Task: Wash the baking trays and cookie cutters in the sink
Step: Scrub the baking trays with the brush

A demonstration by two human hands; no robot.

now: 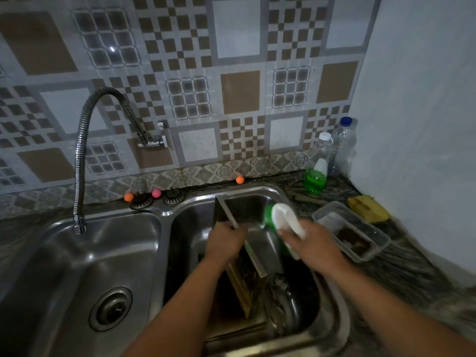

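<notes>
While left hand (226,238) grips one tray (239,243), right hand (313,244) clutches one sponge (283,222)

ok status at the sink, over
Left hand grips baking tray rim, tilted in right basin. Right hand holds green-white scrubber against it. Nothing blocking.

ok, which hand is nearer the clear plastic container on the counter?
Right. The right hand, gripping a green and white sponge, sits just left of the clear plastic container. The left hand holds the baking tray rim over the right basin, farther left.
</notes>
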